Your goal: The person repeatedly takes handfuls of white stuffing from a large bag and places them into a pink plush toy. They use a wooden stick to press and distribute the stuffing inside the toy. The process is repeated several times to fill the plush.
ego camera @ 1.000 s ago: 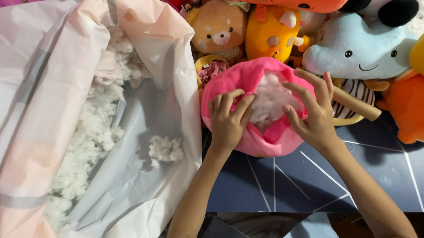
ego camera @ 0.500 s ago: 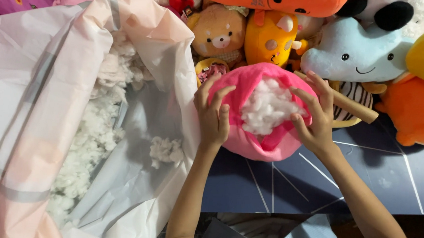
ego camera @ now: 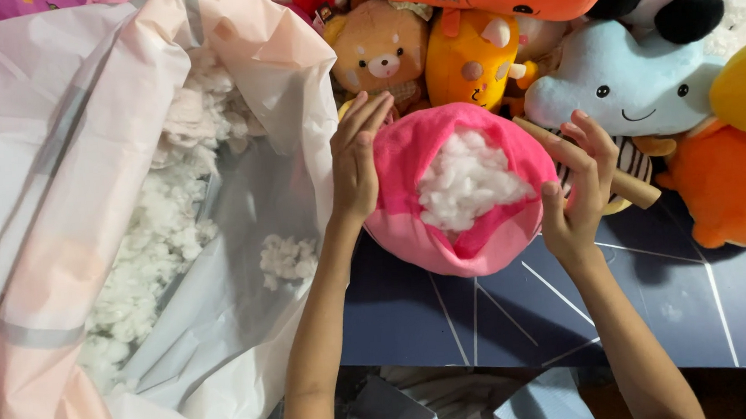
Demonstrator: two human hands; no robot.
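Observation:
A round pink plush shell (ego camera: pixel 418 233) lies on the dark blue surface, its opening up and full of white stuffing (ego camera: pixel 466 182). My left hand (ego camera: pixel 355 163) presses flat against the shell's left side with the fingers together. My right hand (ego camera: pixel 577 190) cups its right side, fingers slightly spread. A brown wooden stick (ego camera: pixel 626 184) runs under my right hand's fingers; whether they grip it I cannot tell.
A large pale pink plastic bag (ego camera: pixel 86 167) with loose white stuffing (ego camera: pixel 163 239) lies open at the left. Behind the shell sits a row of plush toys: a tan bear (ego camera: pixel 379 49), a yellow one (ego camera: pixel 470 57), a pale blue one (ego camera: pixel 624 82), orange ones (ego camera: pixel 734 183).
Both hands have slid off the stuffed opening out to the shell's sides. The stuffing now shows fully and the shell looks rounder.

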